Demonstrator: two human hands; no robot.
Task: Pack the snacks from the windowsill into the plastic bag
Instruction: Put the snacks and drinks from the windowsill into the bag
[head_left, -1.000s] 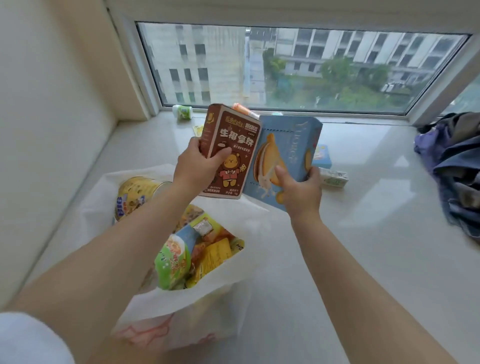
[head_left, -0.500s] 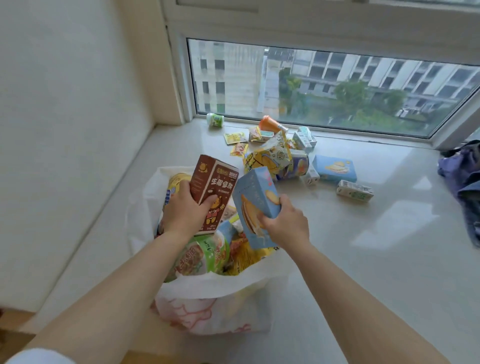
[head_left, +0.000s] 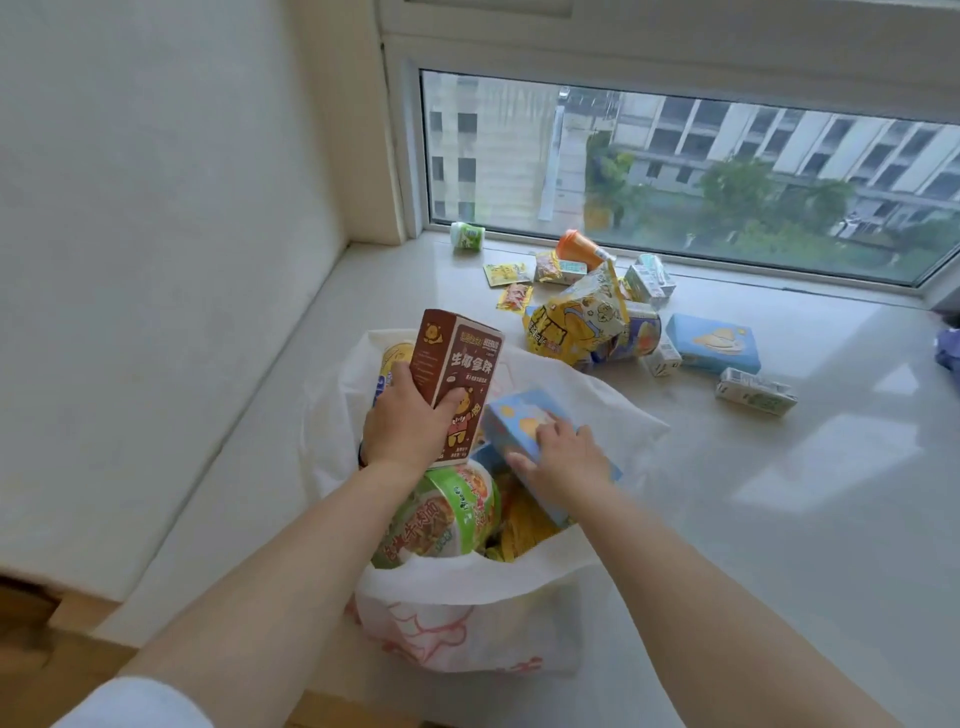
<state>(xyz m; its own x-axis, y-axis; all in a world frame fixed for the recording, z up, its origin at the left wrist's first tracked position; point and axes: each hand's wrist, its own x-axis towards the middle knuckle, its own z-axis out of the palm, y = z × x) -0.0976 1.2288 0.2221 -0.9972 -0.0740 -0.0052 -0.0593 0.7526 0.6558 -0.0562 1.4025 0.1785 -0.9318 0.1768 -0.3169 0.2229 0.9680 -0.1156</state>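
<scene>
A white plastic bag (head_left: 467, 613) stands open on the windowsill, filled with snacks, among them a green noodle cup (head_left: 447, 514). My left hand (head_left: 410, 426) grips a brown box with a bear picture (head_left: 457, 364), upright over the bag's mouth. My right hand (head_left: 561, 457) holds a light blue box (head_left: 519, 421), lying tilted on the snacks at the bag's right side, fingers on its top. More snacks lie further back: a yellow bag (head_left: 576, 322), another blue box (head_left: 714, 343), small cartons (head_left: 756, 397) and sachets (head_left: 514, 299).
The white wall (head_left: 156, 260) runs along the left of the sill. The window (head_left: 675, 176) closes the back. An orange-capped cup (head_left: 579, 247) and a small green pot (head_left: 467, 236) lie near the glass. Dark cloth (head_left: 948, 348) shows at the right edge.
Both hands have come down from in front of the window to the bag. The blue box has tipped from upright onto the snacks inside; the brown box stays upright.
</scene>
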